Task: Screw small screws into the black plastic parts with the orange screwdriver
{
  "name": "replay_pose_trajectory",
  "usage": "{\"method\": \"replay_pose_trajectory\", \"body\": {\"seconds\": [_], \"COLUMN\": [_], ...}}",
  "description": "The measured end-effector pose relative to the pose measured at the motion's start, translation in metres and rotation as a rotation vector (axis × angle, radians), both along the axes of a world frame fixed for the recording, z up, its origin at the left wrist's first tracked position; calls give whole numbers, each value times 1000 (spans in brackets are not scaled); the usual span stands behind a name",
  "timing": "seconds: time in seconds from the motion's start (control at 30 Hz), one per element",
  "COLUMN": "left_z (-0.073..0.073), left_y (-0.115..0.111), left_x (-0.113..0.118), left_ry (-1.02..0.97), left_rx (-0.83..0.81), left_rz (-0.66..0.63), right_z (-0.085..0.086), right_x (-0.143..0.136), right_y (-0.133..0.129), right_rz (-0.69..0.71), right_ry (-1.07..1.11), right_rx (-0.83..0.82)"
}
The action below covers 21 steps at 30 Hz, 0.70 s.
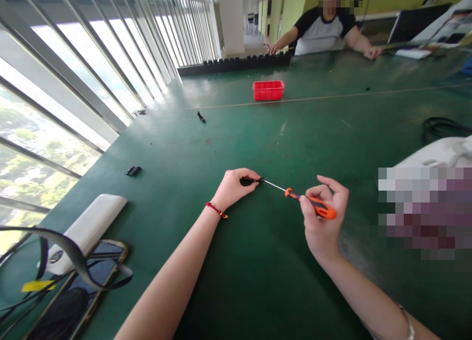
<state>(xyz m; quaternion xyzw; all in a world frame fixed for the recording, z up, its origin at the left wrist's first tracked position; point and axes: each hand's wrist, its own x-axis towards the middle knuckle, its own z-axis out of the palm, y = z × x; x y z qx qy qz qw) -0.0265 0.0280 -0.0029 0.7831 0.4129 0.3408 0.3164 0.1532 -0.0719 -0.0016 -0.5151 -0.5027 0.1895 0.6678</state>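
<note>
My left hand (236, 185), with a red bracelet at the wrist, pinches a small black part (248, 181) just above the green table. In my right hand (324, 222) is a screwdriver (320, 207) with an orange and dark handle, held between thumb and fingers. Its thin metal shaft points left, and the tip meets the right end of the black part. The finer shape of that part is hidden by my left fingers.
A red bin (268, 91) stands on the green table (236, 133). Small black pieces (133, 171) lie left. A white power bank (86, 232), phone (79, 291) and cables are lower left. Across sits a person (320, 30) by a long black rack (236, 65).
</note>
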Motion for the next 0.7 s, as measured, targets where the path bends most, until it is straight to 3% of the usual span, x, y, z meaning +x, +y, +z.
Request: {"method": "replay_pose_trajectory", "body": {"seconds": [0.17, 0.37, 0.57, 0.7], "left_z": [-1, -1, -1, -1], "left_y": [0, 0, 0, 0], "left_x": [0, 0, 0, -1], "left_ry": [2, -1, -4, -7], "left_rx": [19, 34, 41, 31], "left_rz": [0, -13, -34, -35], "right_z": [-1, -1, 1, 2], "right_x": [0, -3, -3, -4], "right_y": [-4, -2, -6, -5], "right_rz": [-5, 15, 44, 23], "right_ry": [-72, -26, -113, -78], "right_rx": [-71, 44, -100, -17]}}
